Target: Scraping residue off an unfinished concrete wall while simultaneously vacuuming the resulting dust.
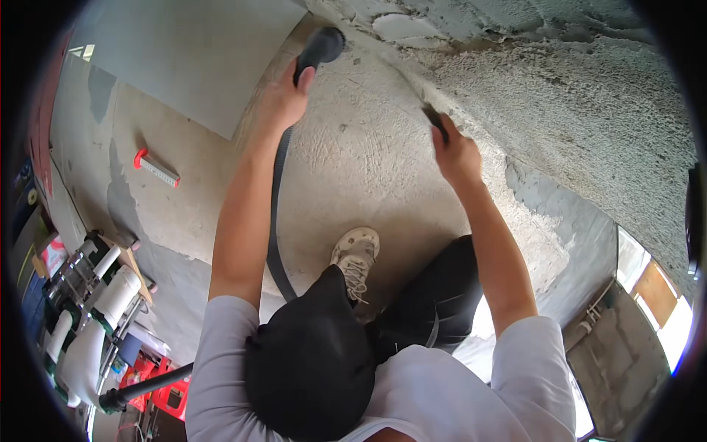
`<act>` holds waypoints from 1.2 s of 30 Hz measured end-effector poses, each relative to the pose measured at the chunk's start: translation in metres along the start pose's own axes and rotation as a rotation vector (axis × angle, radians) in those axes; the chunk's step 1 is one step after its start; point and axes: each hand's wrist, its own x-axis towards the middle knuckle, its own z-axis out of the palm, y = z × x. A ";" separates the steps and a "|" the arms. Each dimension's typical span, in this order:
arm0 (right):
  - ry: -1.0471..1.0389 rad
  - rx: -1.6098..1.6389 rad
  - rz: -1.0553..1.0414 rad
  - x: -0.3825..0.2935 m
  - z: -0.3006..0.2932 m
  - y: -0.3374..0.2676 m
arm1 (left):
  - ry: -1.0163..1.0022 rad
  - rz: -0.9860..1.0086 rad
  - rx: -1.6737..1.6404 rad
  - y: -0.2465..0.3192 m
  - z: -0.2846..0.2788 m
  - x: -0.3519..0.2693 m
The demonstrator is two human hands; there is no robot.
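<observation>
My left hand [284, 102] grips a black vacuum hose end with a round brush head [325, 44], held low near the foot of the wall. The black ribbed hose [278, 204] runs from it back along my left arm. My right hand [461, 154] is closed around a small dark hand tool [434, 119], blurred, perhaps a brush or scraper. Its tip is at the junction of the concrete floor [353, 160] and the rough plastered wall [547, 105]; contact cannot be told.
A white scaled bar with red ends [158, 169] lies on the floor to the left. A smooth pale panel [193, 55] stands at upper left. White and green pipework [105, 309] and a red plastic stool [171, 395] are at lower left. My shoe [356, 257] is between my arms.
</observation>
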 end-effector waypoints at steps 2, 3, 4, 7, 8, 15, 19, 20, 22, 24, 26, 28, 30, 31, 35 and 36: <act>0.054 -0.032 0.025 -0.043 -0.013 0.056 | -0.029 0.119 0.119 0.010 0.012 -0.008; 0.002 -0.053 0.079 -0.056 -0.019 0.076 | 0.014 0.102 0.121 0.014 0.018 -0.011; 0.077 0.049 -0.056 -0.067 -0.025 0.088 | 0.010 0.138 0.100 0.016 0.021 -0.012; 0.091 0.138 -0.159 -0.052 -0.030 0.071 | 0.004 0.177 0.085 0.019 0.025 -0.013; 0.017 0.092 -0.059 -0.034 -0.027 0.050 | 0.023 0.199 0.089 0.019 0.024 -0.013; 0.038 0.209 -0.160 0.045 -0.001 -0.066 | -0.078 0.062 -0.029 0.021 0.011 -0.018; 0.036 0.172 -0.102 -0.020 -0.024 -0.003 | -0.062 0.078 0.076 0.023 0.016 -0.021; -0.007 0.166 -0.002 -0.034 -0.030 0.013 | -0.067 0.112 0.114 0.023 0.019 -0.022; -0.019 0.182 -0.060 -0.050 -0.035 0.033 | -0.010 0.109 0.097 0.024 0.026 -0.025; -0.046 0.185 -0.005 -0.049 -0.034 0.035 | -0.018 0.130 0.097 0.025 0.033 -0.027; -0.066 0.158 -0.024 -0.037 -0.031 0.025 | 0.061 0.167 0.125 0.026 0.037 -0.026; -0.057 0.118 0.039 -0.033 -0.031 0.016 | 0.079 0.080 0.144 0.026 0.038 -0.022; 0.019 0.121 0.012 -0.045 -0.038 0.016 | 0.133 0.011 0.164 0.028 0.033 -0.012; -0.018 0.168 0.051 -0.059 -0.044 0.020 | 0.239 -0.047 0.143 0.030 0.030 -0.007; -0.057 0.287 0.162 -0.156 -0.070 0.060 | 0.116 -0.105 0.166 0.054 0.032 -0.001; -0.043 0.280 0.155 -0.183 -0.074 0.068 | 0.107 -0.093 0.158 0.062 0.038 -0.007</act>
